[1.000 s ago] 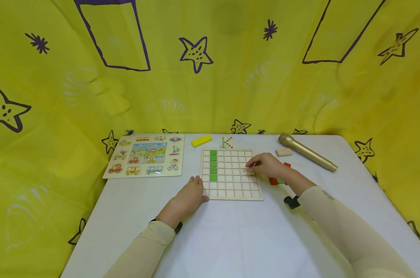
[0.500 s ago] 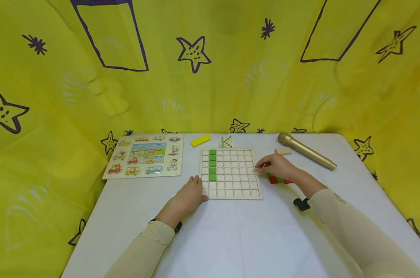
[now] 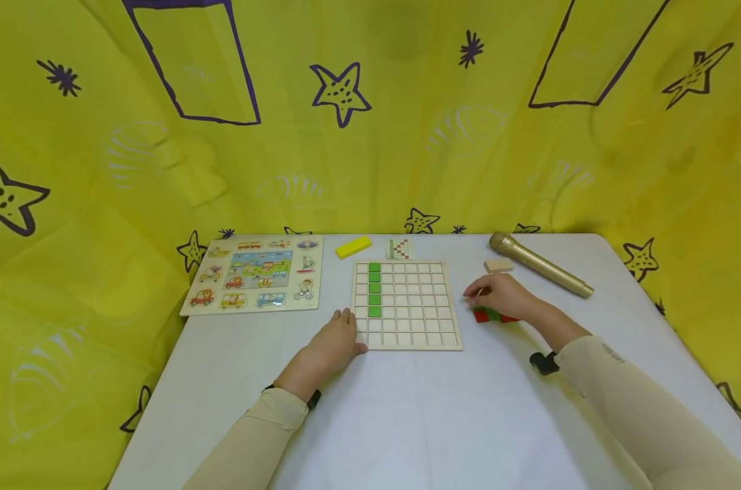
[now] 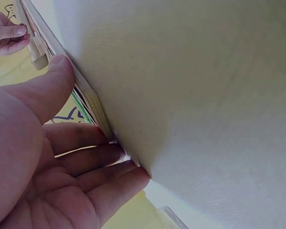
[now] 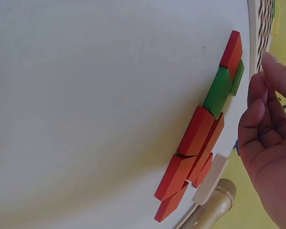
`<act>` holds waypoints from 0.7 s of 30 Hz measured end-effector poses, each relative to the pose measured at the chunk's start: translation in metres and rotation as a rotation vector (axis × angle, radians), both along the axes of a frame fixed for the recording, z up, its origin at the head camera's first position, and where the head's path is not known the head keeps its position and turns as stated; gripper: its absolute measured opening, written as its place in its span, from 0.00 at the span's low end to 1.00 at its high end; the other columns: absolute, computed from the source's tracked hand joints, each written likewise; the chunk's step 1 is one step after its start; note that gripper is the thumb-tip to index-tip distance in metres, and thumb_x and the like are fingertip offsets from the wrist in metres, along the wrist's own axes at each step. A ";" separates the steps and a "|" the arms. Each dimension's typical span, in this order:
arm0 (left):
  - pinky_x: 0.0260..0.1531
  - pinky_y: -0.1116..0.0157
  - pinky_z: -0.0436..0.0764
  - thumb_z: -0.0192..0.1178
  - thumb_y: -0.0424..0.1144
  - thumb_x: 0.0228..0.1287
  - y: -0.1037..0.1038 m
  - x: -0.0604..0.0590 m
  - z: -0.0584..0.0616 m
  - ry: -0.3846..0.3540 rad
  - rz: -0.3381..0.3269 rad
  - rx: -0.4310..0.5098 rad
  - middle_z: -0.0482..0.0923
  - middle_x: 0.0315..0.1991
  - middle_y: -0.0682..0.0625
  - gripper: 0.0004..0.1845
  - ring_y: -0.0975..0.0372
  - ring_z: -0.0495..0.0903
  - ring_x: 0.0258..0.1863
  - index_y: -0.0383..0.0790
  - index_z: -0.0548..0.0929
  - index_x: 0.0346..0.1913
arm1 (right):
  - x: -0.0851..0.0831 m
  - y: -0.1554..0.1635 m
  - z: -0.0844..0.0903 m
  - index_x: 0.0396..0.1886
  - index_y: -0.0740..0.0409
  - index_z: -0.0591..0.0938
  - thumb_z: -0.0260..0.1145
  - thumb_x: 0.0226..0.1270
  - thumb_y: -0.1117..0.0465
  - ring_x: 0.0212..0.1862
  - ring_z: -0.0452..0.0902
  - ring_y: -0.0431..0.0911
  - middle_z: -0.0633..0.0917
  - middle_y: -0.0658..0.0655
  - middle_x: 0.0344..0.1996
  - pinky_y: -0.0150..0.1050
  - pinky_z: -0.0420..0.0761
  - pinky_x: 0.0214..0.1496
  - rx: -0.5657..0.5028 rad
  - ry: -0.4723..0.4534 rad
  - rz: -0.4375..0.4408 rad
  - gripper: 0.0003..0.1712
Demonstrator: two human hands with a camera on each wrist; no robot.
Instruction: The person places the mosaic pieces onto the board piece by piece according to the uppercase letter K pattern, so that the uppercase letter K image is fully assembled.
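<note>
While our left hand (image 3: 336, 344) lies flat with straight fingers against the near left corner of the wooden grid board (image 3: 405, 305), our right hand (image 3: 499, 295) hovers just right of that board, over the pile of red and green blocks (image 3: 491, 316). Its fingers are loosely bent and holding nothing, as far as the right wrist view shows; the blocks (image 5: 200, 133) lie on the table below the fingertips (image 5: 257, 95), apart from them.

We judge the filling of the board to be at an early stage. 1 column, the 2nd from the board's left edge, carries 5 green squares (image 3: 374, 290) running down from the far edge; every other cell looks bare. The pile beside the board, mostly red with a little green, is what is left to place.

Beyond the board's far edge sits a small pattern card (image 3: 399, 249) with a red and green design, too small to read. We can make out no writing or brand anywhere, neither on the card nor on the vehicle puzzle (image 3: 255, 273) left of the board.
</note>
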State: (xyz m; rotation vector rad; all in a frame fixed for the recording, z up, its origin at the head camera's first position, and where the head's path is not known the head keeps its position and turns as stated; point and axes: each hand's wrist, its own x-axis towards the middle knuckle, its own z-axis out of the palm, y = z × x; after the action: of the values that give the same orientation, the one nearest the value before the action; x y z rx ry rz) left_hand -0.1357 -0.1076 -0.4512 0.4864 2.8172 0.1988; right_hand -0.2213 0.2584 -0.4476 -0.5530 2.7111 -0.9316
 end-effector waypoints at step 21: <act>0.71 0.55 0.65 0.59 0.53 0.72 -0.002 -0.001 0.001 -0.004 -0.014 -0.014 0.60 0.73 0.29 0.42 0.41 0.59 0.74 0.19 0.62 0.71 | 0.001 0.011 -0.005 0.48 0.65 0.88 0.71 0.63 0.68 0.39 0.79 0.45 0.88 0.56 0.39 0.40 0.78 0.43 0.066 -0.023 -0.030 0.13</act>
State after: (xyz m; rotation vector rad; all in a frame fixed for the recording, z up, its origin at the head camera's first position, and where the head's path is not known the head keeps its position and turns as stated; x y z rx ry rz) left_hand -0.1369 -0.1093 -0.4506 0.5016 2.8087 0.1763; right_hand -0.2206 0.2692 -0.4530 -0.4876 2.7255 -0.8464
